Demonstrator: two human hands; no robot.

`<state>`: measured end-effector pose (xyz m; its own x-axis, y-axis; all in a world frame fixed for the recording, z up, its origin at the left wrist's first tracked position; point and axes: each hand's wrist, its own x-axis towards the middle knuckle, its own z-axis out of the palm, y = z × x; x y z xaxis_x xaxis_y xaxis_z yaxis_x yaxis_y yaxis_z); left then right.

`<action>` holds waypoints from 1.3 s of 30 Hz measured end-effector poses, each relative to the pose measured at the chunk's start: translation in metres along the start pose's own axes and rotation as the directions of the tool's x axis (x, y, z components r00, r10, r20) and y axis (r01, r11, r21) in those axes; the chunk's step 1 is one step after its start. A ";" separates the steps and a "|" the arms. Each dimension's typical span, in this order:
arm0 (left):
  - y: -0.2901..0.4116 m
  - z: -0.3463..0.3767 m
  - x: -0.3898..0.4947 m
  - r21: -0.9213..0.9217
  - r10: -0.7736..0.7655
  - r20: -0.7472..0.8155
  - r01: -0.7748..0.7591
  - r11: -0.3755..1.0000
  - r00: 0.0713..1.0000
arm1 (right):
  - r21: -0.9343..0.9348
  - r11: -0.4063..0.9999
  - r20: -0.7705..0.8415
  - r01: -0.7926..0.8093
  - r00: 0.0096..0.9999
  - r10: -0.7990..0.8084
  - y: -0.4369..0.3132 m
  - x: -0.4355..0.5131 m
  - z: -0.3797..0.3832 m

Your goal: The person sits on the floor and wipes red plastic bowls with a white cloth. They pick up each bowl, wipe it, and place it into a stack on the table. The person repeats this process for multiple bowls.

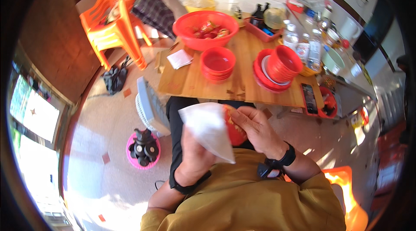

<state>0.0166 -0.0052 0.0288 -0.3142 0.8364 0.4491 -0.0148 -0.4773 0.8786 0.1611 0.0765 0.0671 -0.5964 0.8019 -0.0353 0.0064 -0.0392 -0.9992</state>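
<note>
My left hand (196,153) holds a folded white paper or cloth napkin (208,127), which hides most of its fingers. A red item with gold markings (234,128) is pinched between the thumb and fingers of my right hand (256,130), its left side against or behind the white sheet. Both hands are over my lap, just short of the wooden table (195,88). On the table stand a stack of red bowls (218,63), a second stack of red bowls tilted on plates (282,65), and a white napkin stack (179,59).
A red plastic basket (206,32) with red and gold items stands at the back. Bottles (314,49) and a phone (309,98) are at the right. Orange chairs (120,29) and a grey-white appliance (151,107) stand left, near a pink-rimmed holder of black objects (143,149).
</note>
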 end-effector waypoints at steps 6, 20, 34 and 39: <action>-0.017 -0.020 0.015 0.110 -0.084 0.098 0.073 0.991 0.992 | 0.552 0.750 0.155 -0.363 0.929 0.336 0.025 0.013 0.015; -0.036 -0.012 0.005 0.527 0.293 0.184 -0.345 0.776 0.938 | 0.827 0.545 -0.005 -0.135 0.969 0.247 0.049 0.029 0.019; -0.061 -0.029 0.005 -0.136 -0.152 0.016 0.153 0.979 0.988 | 0.499 0.855 -0.111 -0.140 0.968 0.223 0.058 0.006 0.037; -0.070 -0.028 -0.001 0.241 0.158 -0.020 -0.148 0.959 0.987 | 0.694 0.694 -0.111 -0.189 0.925 0.363 0.057 0.021 0.030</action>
<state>-0.0082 0.0198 -0.0375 -0.3317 0.7450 0.5787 0.2614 -0.5169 0.8152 0.1250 0.0732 0.0099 -0.4603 0.7937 -0.3976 -0.4398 -0.5930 -0.6745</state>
